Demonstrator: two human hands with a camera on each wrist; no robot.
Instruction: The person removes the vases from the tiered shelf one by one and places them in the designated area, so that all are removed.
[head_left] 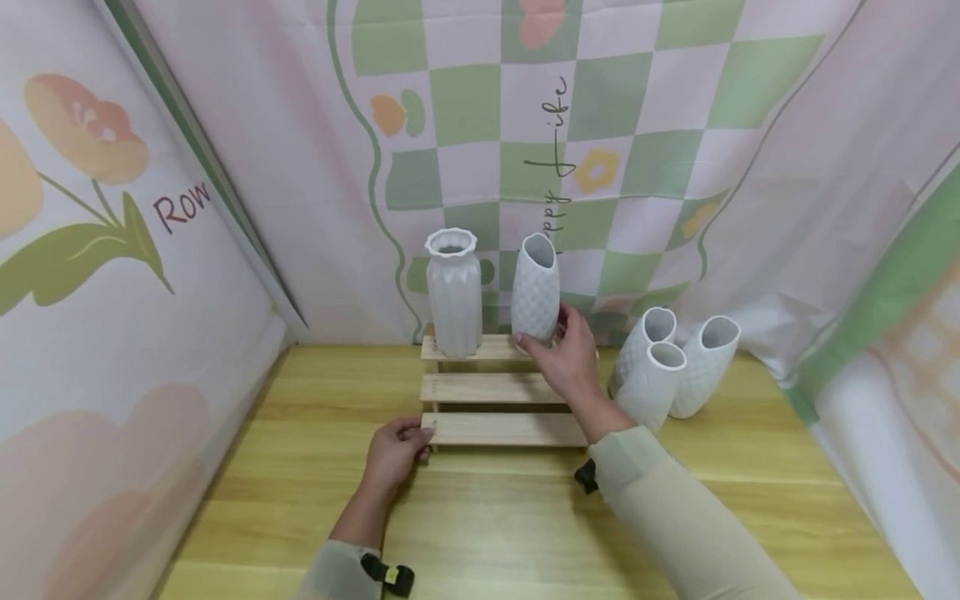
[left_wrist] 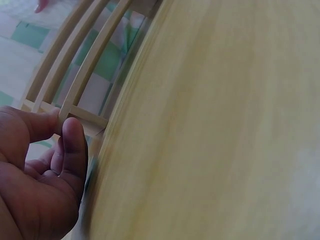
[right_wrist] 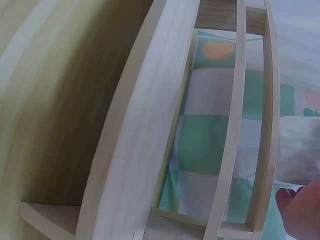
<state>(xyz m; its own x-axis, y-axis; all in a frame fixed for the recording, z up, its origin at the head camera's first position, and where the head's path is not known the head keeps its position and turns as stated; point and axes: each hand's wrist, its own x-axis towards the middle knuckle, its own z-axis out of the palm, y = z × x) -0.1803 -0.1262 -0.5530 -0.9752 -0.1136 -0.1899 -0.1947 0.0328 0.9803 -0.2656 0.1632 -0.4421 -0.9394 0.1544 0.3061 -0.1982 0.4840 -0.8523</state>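
Observation:
A wooden three-step rack (head_left: 495, 429) stands on the table, its bottom step toward me. My left hand (head_left: 395, 454) pinches the left end of that bottom step between thumb and forefinger, as the left wrist view shows with the hand (left_wrist: 42, 185) at the slat (left_wrist: 87, 75). On the top step, my right hand (head_left: 572, 358) grips the lower part of a white vase (head_left: 536, 292) with a dimpled surface and a slanted mouth. Left of it on the same step stands a white fluted vase (head_left: 454, 304) with a scalloped rim, upright and apart from the hands.
Right of the rack, three white vases stand close together: a rear one (head_left: 636, 350), a front one (head_left: 651, 392) and a right one (head_left: 705, 367). Patterned cloth (head_left: 465, 108) hangs behind the wooden table (head_left: 300, 500), with another cloth panel (head_left: 112, 333) at the left.

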